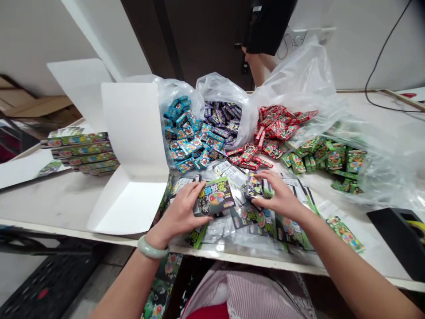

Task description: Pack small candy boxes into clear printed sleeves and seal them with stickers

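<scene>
Pale green bangle (152, 247) on the left wrist, and we're right at the front edge of the table (56, 199)! Left hand (179, 212) is spread across a dark green printed packet (215, 197), gripping it, while the right hand (282, 197) curls its fingers (265, 179) around a small purple box (255, 185), pinching it just above a heap of flat foil packets (265, 226). Beyond them, loose blue boxes (186, 133), purple boxes (221, 117), red boxes (272, 128) and green boxes (325, 157) spill from clear plastic bags. Open white carton (133, 146) to the left, stacked green boxes (79, 153) past it, and a person in black shorts (265, 26) stands at top!
</scene>
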### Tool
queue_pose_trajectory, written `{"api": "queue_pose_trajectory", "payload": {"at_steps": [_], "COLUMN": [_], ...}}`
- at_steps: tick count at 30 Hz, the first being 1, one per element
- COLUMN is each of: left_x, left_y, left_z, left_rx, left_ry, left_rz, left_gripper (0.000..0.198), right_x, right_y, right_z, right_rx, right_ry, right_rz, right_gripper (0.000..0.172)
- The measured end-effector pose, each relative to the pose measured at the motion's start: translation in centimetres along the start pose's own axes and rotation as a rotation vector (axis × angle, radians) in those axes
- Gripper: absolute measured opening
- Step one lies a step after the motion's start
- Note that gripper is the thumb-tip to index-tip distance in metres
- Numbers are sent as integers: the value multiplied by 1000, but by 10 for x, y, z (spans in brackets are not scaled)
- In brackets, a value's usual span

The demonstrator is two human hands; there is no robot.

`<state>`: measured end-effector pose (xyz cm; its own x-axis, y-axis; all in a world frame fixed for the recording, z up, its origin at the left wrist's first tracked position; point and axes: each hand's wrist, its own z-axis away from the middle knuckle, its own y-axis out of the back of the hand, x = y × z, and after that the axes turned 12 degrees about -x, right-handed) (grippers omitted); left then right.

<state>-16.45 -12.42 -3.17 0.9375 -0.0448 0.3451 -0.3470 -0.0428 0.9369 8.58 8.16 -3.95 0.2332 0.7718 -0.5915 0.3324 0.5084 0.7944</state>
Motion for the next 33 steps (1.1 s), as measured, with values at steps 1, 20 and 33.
{"api": "queue_pose_trajectory", "payload": {"at_steps": [1,20,33], "left_x": [2,16,14], "left_y": [1,-8,-11], "left_z": [0,-11,0], "left_rx": [1,-99,57], "left_ry": [-15,-111,-33], "left_rz": [-10,144,187], "left_gripper": [98,95,97], "right_x": [-6,-41,-39], "right_y": [9,35,5], "right_z": [2,-3,-14], "right_rx": [-31,-354,-109], "right_ry": [42,205,143], "right_rz": [-13,285,-232], "right_gripper": [60,77,35]}}
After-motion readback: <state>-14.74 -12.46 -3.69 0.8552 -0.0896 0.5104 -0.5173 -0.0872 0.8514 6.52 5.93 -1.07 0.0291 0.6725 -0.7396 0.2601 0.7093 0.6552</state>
